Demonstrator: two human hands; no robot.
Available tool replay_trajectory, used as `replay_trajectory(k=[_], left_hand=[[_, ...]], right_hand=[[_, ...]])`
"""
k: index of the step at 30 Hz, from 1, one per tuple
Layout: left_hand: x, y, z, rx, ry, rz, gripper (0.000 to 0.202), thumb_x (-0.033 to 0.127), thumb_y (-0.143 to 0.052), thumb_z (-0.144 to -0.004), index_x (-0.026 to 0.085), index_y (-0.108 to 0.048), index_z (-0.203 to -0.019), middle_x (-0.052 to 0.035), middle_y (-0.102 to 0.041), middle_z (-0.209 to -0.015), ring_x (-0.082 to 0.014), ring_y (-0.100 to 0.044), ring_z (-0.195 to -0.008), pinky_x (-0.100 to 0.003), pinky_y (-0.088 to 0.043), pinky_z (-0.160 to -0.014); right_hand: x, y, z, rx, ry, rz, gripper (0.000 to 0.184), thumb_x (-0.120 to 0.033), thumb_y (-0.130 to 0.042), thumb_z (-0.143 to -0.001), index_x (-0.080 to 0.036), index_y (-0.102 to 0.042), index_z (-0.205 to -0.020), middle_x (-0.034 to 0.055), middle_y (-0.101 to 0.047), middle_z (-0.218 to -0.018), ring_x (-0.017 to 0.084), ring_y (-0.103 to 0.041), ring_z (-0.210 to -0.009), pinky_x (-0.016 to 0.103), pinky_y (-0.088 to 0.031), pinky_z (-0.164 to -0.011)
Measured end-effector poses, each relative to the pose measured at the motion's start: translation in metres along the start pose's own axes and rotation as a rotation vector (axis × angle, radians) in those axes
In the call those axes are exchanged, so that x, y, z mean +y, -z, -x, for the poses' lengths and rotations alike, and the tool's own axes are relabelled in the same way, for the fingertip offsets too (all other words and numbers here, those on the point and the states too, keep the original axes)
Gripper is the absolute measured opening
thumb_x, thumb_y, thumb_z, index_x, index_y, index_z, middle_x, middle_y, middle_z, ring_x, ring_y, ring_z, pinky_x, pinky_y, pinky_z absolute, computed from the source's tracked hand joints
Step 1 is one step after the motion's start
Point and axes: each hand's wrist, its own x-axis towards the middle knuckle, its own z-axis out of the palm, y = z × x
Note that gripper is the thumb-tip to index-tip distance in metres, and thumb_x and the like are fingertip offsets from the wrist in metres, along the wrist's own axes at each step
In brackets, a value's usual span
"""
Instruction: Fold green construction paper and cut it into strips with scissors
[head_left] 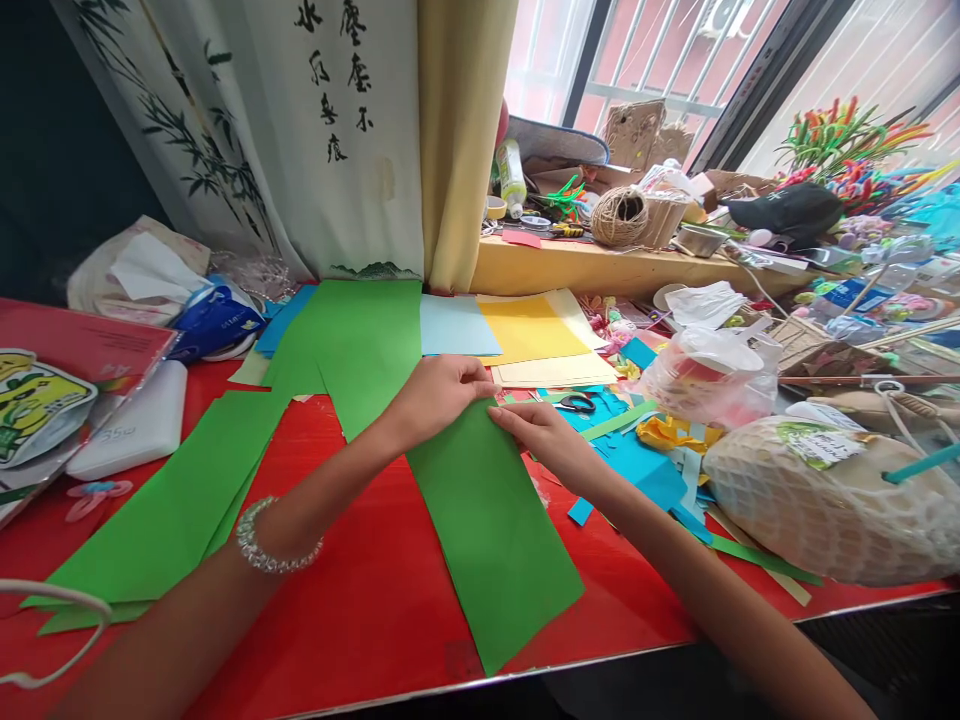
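Note:
A long sheet of green paper (495, 530) slants across the red tabletop toward its front edge. At its far end, my left hand (442, 395) pinches the far edge, fingers pressed together. My right hand (536, 435) grips the same sheet by its right far corner between thumb and fingers. Behind my left hand lies a larger green sheet (375, 340), and a stack of green paper strips (172, 500) rests to the left. Scissors (576, 403) with dark handles lie just beyond my right hand, among blue paper scraps (637, 465).
Light blue paper (454, 325) and yellow paper (532, 330) lie at the back. On the right are a net-wrapped round object (832, 500) and a plastic-bagged cup (712, 370). A white box-like device (135, 425) and a blue tissue pack (217, 315) sit left. Twine (619, 215) stands on the sill.

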Motion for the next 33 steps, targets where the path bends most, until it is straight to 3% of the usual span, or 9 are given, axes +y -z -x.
replay_trajectory(k=[7, 12, 15, 19, 21, 24, 28, 31, 33], left_hand=[[-0.02, 0.03, -0.01, 0.408, -0.031, -0.267, 0.022, 0.036, -0.05, -0.079, 0.02, -0.064, -0.072, -0.0011, -0.064, -0.07, -0.0146, -0.051, -0.064, -0.027, -0.033, -0.058], [-0.04, 0.058, -0.014, 0.496, 0.039, -0.36, 0.024, 0.037, -0.05, -0.08, 0.02, -0.065, -0.075, -0.0018, -0.064, -0.069, -0.0151, -0.052, -0.063, -0.026, -0.034, -0.056], [-0.045, 0.059, -0.017, 0.453, 0.044, -0.502, 0.025, 0.036, -0.046, -0.083, 0.02, -0.065, -0.077, -0.0042, -0.066, -0.073, -0.0181, -0.055, -0.066, -0.028, -0.037, -0.058], [-0.024, 0.038, -0.013, 0.404, -0.109, -0.641, 0.025, 0.028, -0.047, -0.084, 0.017, -0.062, -0.1, -0.0108, -0.064, -0.107, -0.0259, -0.052, -0.101, -0.038, -0.037, -0.083], [-0.003, 0.025, -0.005, 0.186, -0.312, -0.573, 0.033, 0.033, -0.049, -0.084, 0.017, -0.057, -0.111, -0.0102, -0.061, -0.115, -0.0246, -0.05, -0.108, -0.037, -0.035, -0.089], [0.025, 0.009, 0.008, -0.326, -0.4, -0.375, 0.022, 0.031, -0.044, -0.087, 0.023, -0.062, -0.097, -0.0006, -0.068, -0.087, -0.0153, -0.06, -0.078, -0.024, -0.04, -0.065], [0.035, 0.003, 0.012, -0.262, -0.242, -0.209, 0.02, 0.025, -0.042, -0.087, 0.019, -0.061, -0.084, -0.0006, -0.065, -0.077, -0.0132, -0.056, -0.069, -0.022, -0.037, -0.057], [0.03, 0.002, 0.009, -0.266, -0.166, -0.081, 0.027, 0.035, -0.042, -0.087, 0.018, -0.061, -0.079, -0.0009, -0.063, -0.077, -0.0135, -0.055, -0.07, -0.023, -0.037, -0.057], [0.027, 0.001, 0.007, -0.3, -0.12, -0.028, 0.031, 0.04, -0.041, -0.086, 0.017, -0.061, -0.077, 0.0005, -0.06, -0.071, -0.0124, -0.051, -0.064, -0.022, -0.034, -0.052]], right_hand=[[-0.006, -0.012, 0.009, -0.115, -0.1, -0.121, 0.036, -0.048, -0.052, -0.081, -0.015, -0.059, -0.067, 0.0004, -0.057, -0.065, 0.011, -0.052, -0.059, 0.023, -0.04, -0.056], [-0.006, -0.017, 0.012, -0.213, -0.188, -0.172, 0.041, -0.055, -0.056, -0.075, -0.014, -0.064, -0.071, 0.0026, -0.062, -0.067, 0.015, -0.061, -0.065, 0.028, -0.048, -0.065], [-0.007, -0.014, 0.013, -0.281, -0.186, -0.203, 0.044, -0.057, -0.055, -0.075, -0.015, -0.065, -0.075, 0.0041, -0.065, -0.072, 0.017, -0.064, -0.067, 0.03, -0.051, -0.067], [-0.007, -0.002, 0.015, -0.344, -0.162, -0.032, 0.041, -0.055, -0.049, -0.08, -0.016, -0.058, -0.068, 0.0013, -0.061, -0.062, 0.014, -0.061, -0.057, 0.026, -0.047, -0.056], [-0.008, 0.007, 0.016, -0.319, -0.118, 0.117, 0.04, -0.051, -0.049, -0.082, -0.017, -0.05, -0.06, -0.0026, -0.05, -0.052, 0.011, -0.052, -0.048, 0.023, -0.038, -0.048], [-0.01, 0.024, 0.017, -0.274, -0.056, 0.204, 0.04, -0.05, -0.051, -0.081, -0.018, -0.047, -0.057, -0.0052, -0.034, -0.051, 0.008, -0.035, -0.046, 0.022, -0.025, -0.043], [-0.015, 0.044, 0.013, -0.104, -0.051, 0.14, 0.039, -0.053, -0.055, -0.076, -0.017, -0.05, -0.061, -0.0045, -0.032, -0.057, 0.008, -0.03, -0.051, 0.023, -0.02, -0.046], [-0.015, 0.049, 0.009, 0.077, -0.086, 0.108, 0.043, -0.056, -0.057, -0.072, -0.017, -0.047, -0.059, -0.0045, -0.032, -0.056, 0.009, -0.029, -0.052, 0.023, -0.019, -0.046], [-0.012, 0.047, 0.007, 0.088, -0.087, 0.102, 0.042, -0.057, -0.058, -0.071, -0.017, -0.049, -0.06, -0.0039, -0.035, -0.057, 0.009, -0.031, -0.053, 0.023, -0.021, -0.046]])
